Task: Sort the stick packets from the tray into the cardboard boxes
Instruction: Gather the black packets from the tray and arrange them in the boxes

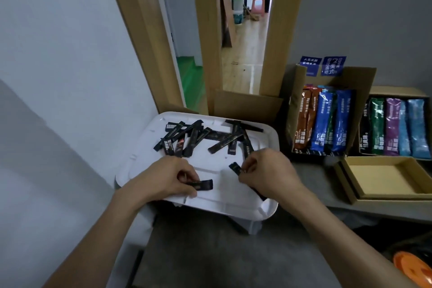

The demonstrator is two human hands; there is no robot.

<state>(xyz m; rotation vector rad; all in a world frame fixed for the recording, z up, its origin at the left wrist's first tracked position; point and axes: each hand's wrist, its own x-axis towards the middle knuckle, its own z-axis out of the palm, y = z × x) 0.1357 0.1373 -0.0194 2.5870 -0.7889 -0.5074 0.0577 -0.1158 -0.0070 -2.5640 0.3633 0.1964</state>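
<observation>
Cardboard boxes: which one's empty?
The shallow box nearest the camera, right of the white tray: its bare floor shows. The tall box and the far-right box behind it hold coloured packets.

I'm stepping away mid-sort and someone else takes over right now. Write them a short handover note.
Left hand grips one black stick packet at the near edge of the white tray. Right hand pinches a second packet beside it.
A loose pile of black packets lies across the tray's far half.
To the right, the taller box holds orange and blue packs, the far-right box green, purple and light-blue ones; the shallow box in front is empty.
Done: no black packet shows in any box. Left: both held packets and the whole pile.
</observation>
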